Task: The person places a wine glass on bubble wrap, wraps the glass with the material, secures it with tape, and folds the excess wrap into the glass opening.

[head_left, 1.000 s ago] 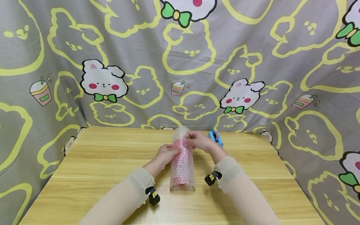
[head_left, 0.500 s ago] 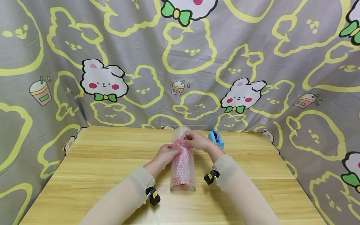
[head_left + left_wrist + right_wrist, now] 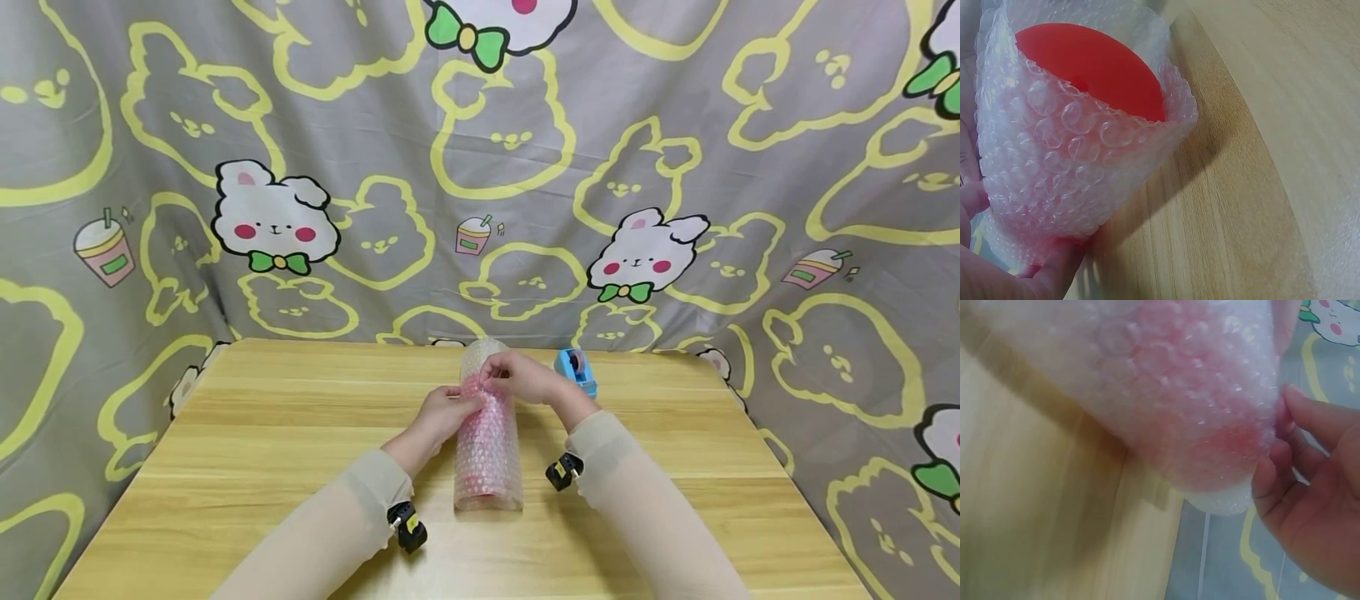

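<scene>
A roll of clear bubble wrap (image 3: 489, 458) lies lengthwise on the table, wound around a red object with a rounded, flat-looking end (image 3: 1094, 69). Seen from the left wrist, that red end shows inside the open mouth of the wrap; the rest of it is only a pink tint through the bubbles. My left hand (image 3: 441, 412) holds the roll from its left side, thumb on top. Near the far end, my right hand (image 3: 523, 379) has thumb and fingertips drawn together at the wrap's upper surface. In the right wrist view, those fingertips (image 3: 1294, 403) pinch at the wrap's edge.
A blue tape dispenser (image 3: 576, 372) with a roll of tape stands at the back of the wooden table (image 3: 300, 467), right of the wrap. Behind and on both sides hangs a grey curtain (image 3: 390, 125) with cartoon rabbits.
My right hand has shifted slightly left across the top of the wrap, fingertips drawing closer to my left thumb. The left hand and the roll stay nearly in place.
</scene>
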The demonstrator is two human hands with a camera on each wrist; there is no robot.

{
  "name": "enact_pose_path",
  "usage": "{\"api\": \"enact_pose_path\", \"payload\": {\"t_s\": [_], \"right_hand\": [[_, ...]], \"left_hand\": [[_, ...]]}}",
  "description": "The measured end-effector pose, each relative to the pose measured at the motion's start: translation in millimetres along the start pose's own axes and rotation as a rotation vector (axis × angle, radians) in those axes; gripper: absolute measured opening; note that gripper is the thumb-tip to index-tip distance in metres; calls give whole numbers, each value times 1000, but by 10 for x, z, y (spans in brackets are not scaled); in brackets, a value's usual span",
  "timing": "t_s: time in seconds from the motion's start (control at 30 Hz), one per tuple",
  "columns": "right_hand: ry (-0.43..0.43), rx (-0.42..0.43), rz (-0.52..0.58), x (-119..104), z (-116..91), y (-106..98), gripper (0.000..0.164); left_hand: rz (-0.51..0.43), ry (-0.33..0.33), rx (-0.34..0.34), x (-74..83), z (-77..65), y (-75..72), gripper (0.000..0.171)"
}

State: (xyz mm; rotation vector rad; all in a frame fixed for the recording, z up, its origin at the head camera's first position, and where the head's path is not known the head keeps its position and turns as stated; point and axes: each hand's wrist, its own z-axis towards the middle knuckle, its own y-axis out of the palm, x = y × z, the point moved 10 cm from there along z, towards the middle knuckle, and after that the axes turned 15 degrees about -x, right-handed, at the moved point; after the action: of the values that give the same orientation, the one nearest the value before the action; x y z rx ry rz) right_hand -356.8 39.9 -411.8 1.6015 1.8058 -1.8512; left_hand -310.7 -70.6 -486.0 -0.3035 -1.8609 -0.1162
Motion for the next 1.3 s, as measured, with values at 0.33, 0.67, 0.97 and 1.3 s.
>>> {"api": "enact_pose_path", "payload": {"t_s": [0.33, 0.67, 0.97, 1.3], "right_hand": [[-65, 74, -218, -90, -46, 27, 7], [-9, 127, -327, -50, -73, -1, 12], [14, 64, -340, -53, -43, 10, 40], [12, 106, -211, 12, -46, -8, 36]], "left_hand": [[1, -5, 20, -12, 4, -19, 58], [7, -24, 20, -6, 7, -14, 59], [5, -23, 14, 20, -3, -8, 60], [10, -7, 15, 1, 7, 1, 60]]}}
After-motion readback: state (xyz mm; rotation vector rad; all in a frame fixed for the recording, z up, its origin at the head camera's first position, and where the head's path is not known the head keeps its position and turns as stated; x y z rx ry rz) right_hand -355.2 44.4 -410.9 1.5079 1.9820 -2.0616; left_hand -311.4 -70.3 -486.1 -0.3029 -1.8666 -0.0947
